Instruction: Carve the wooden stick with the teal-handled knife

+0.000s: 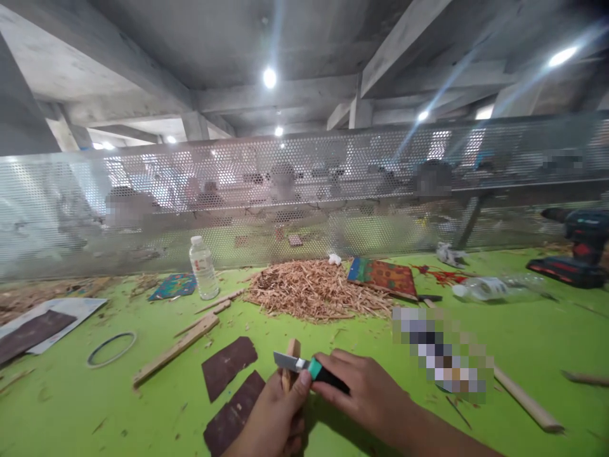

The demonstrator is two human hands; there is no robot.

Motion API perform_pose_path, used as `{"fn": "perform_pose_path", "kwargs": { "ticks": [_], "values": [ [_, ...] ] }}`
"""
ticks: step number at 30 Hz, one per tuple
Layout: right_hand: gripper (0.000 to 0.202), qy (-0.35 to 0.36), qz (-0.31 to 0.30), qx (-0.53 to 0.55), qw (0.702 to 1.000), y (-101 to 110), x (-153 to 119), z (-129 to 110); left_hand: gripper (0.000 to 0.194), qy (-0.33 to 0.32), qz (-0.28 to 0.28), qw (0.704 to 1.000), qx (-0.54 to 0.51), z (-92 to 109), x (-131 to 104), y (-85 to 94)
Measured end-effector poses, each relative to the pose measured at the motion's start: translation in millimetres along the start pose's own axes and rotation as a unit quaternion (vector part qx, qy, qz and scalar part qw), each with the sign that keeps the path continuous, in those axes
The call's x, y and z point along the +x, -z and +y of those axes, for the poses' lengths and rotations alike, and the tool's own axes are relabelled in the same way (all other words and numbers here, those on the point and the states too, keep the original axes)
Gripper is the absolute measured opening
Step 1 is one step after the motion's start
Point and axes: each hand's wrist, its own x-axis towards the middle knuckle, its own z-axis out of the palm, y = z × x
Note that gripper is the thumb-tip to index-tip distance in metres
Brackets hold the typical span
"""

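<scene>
My left hand point(276, 416) is closed around a small piece of wood point(294, 348), whose top end sticks up above the fingers. In my right hand point(364, 393) is a utility knife point(328, 374) with a black and green handle. Its flat blade point(284, 360) points left and crosses the wood just above my left hand. My left thumb lies against the front of the knife handle. Two pieces of brown sandpaper, one farther off point(229, 367) and one nearer point(233, 412), lie left of my hands. The lower part of the wood is hidden in my grip.
A heap of wood shavings point(304, 289) lies ahead on the green table point(157, 419). Around it are an upright water bottle point(203, 270), a lying bottle point(495, 287), a carved wooden strip point(178, 348), a wooden rod point(526, 400) and a cordless drill point(583, 247). A perforated metal screen point(304, 190) stands behind.
</scene>
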Motion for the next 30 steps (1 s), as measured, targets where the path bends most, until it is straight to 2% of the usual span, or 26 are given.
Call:
{"fn": "perform_pose_path", "kwargs": {
  "ticks": [4,9,12,17,22,30],
  "values": [
    [0.031,-0.001,-0.002,0.001,1.0,0,0,4,0.082,-0.001,0.009,1.0,-0.009,-3,2,0.0],
    [0.028,0.042,-0.024,0.012,0.999,4,-1,13,0.08,-0.008,-0.067,0.997,-0.039,-10,5,7.8],
    [0.033,0.071,-0.035,0.039,0.996,7,-2,15,0.085,-0.042,-0.103,0.993,-0.036,-12,7,11.9],
    [0.033,0.065,-0.043,0.054,0.995,8,-4,15,0.072,-0.076,-0.15,0.986,-0.011,-17,12,19.4],
    [0.029,0.06,-0.043,0.042,0.996,1,-5,16,0.066,-0.098,-0.139,0.985,-0.002,-24,17,23.0],
    [0.029,0.061,-0.038,-0.036,0.997,-6,-7,14,0.07,-0.109,-0.113,0.987,-0.014,-26,18,20.9]
  ]
}}
